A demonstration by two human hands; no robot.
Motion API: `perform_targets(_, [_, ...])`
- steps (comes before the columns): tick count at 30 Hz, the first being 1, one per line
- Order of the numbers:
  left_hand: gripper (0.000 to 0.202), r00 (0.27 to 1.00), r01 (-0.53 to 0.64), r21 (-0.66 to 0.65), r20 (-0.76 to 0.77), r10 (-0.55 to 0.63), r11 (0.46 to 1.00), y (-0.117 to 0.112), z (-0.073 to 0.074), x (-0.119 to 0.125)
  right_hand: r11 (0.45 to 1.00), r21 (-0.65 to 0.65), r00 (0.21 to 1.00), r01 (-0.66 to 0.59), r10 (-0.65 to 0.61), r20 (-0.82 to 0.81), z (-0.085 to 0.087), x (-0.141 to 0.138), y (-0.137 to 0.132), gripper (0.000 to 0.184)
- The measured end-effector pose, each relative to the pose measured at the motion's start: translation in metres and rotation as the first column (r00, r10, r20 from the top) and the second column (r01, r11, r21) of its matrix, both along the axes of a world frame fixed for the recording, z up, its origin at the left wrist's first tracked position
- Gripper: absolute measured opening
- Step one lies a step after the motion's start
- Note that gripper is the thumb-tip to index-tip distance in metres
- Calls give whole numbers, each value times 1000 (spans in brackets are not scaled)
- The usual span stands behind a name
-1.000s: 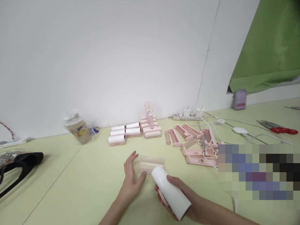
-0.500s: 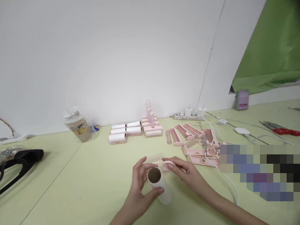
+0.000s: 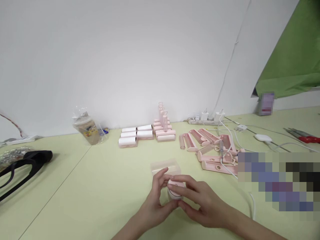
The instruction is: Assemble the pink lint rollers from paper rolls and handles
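Two hands met low at centre of the tabletop [image 3: 100,186], both on a white roll [image 3: 174,196] w/ a pink end cap [image 3: 175,185]. The roll sat just in front of a clear cover [image 3: 165,165], end cap facing up toward the camera. Left hand [image 3: 155,200]: fingers [image 3: 162,176] curled round the roll's left side, thumb under it. Right hand [image 3: 203,205]: fingers [image 3: 186,182] pinched on the cap's rim, thumb low on the right side.

Behind the clear cover and a bit left lay stacked white rolls [image 3: 136,135]; straight behind it, a pink stack [image 3: 165,133]. Right of the cover, a loose pile of pink handles [image 3: 212,153] w/ a white cable [image 3: 251,200] running across. Far behind-right by the wall, a power strip [image 3: 206,120]. Well left of the cover, a plastic bag [image 3: 87,126] and, further left, a black strap [image 3: 27,163].
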State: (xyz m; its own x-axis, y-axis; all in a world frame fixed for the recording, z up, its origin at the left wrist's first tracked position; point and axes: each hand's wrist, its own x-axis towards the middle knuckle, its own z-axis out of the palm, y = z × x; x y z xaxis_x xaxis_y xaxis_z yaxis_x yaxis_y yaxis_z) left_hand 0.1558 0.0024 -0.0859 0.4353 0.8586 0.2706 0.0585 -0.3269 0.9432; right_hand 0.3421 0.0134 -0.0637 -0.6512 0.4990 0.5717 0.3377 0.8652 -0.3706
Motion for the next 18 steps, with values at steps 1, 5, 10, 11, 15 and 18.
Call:
perform_targets(1, [66,1000,4,15,-3,-4,1000,0,0,0,1000,28,1000,4,-4,20,-1,-1,0,49])
perform_targets(5, [67,1000,4,93,-19,-3,996,1,-3,-1,993,113,999,42,-44,15,-5,-3,-2,49])
perform_targets(10, [66,999,-31,159,-2,32,987,1,-10,-1,960,242,990,140,-136,-35,-12,-3,-6,50])
perform_targets(11, [66,999,-43,162,-4,44,986,1,-12,-1,955,259,990,142,-136,-40,-13,-3,-8,51])
perform_targets(15, [58,998,-42,193,-45,51,980,-1,-17,-1,994,62,990,89,-81,-115,-11,-4,-13,49])
perform_targets(18, [42,998,-17,164,-53,26,986,-1,-16,1,918,-393,948,50,-168,-272,-11,-4,-11,33])
